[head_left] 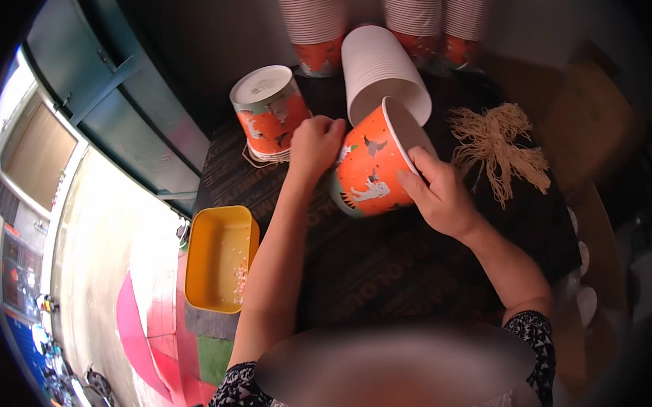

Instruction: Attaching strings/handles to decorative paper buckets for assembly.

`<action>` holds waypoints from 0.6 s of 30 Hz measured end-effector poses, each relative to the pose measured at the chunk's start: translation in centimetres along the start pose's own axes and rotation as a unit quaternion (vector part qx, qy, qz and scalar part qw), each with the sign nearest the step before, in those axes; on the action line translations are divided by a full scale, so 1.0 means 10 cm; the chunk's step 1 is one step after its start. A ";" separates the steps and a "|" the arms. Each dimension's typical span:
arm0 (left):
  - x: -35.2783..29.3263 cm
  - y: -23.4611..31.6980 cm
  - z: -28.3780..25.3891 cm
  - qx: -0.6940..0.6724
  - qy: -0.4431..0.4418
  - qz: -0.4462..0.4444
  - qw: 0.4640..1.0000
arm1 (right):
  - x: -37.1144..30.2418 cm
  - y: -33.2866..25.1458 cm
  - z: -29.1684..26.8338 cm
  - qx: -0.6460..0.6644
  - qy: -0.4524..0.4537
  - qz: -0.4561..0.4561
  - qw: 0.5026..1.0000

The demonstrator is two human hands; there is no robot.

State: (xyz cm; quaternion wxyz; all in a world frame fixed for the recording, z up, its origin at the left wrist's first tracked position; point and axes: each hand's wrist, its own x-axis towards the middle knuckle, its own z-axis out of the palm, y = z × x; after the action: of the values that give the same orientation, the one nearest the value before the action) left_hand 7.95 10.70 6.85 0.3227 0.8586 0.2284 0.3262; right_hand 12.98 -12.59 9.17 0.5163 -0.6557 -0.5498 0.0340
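Observation:
My right hand grips an orange paper tub by its white rim, thumb on the outside and fingers over the edge. The tub is tilted, its mouth facing up and right. My left hand is closed with curled fingers, close to the tub's left side; whether anything is in it is hidden. Beside that hand, a similar paper tub stands upside down on white rims, with tan strings at its base. A stack of nested white tubs lies on its side behind the held one.
On the dark table, a frayed bundle of tan strings lies at right. A yellow plastic bin with small pale bits sits at left. Tall stacks of tubs stand along the back. A green metal door is at far left.

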 end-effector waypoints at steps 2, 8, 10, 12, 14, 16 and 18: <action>-0.05 0.07 -0.04 -0.048 0.092 0.061 0.993 | -0.03 0.05 0.04 0.073 0.039 0.039 0.996; -0.50 0.66 -0.13 -0.063 0.128 0.235 0.961 | -0.21 0.22 0.15 0.179 0.112 0.086 0.974; -0.69 0.76 -0.12 -0.082 0.069 0.235 0.966 | -0.28 0.23 0.17 0.169 0.111 0.103 0.974; -0.87 0.81 -0.13 -0.134 0.000 0.194 0.972 | -0.32 0.19 0.22 0.232 0.106 0.093 0.963; -0.97 0.80 -0.12 -0.124 -0.017 0.229 0.965 | -0.36 0.10 0.20 0.260 0.099 0.103 0.955; -1.04 0.77 -0.12 -0.120 -0.032 0.227 0.966 | -0.41 0.09 0.23 0.288 0.092 0.114 0.946; -1.08 0.76 -0.09 -0.086 -0.023 0.244 0.966 | -0.47 0.15 0.25 0.355 0.096 0.109 0.924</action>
State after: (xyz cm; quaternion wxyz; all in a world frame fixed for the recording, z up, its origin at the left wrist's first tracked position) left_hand 1.29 -0.62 8.24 0.3108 0.8647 -0.0243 0.3939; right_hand 10.66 -14.36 4.45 0.7586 -0.4859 -0.3745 0.2195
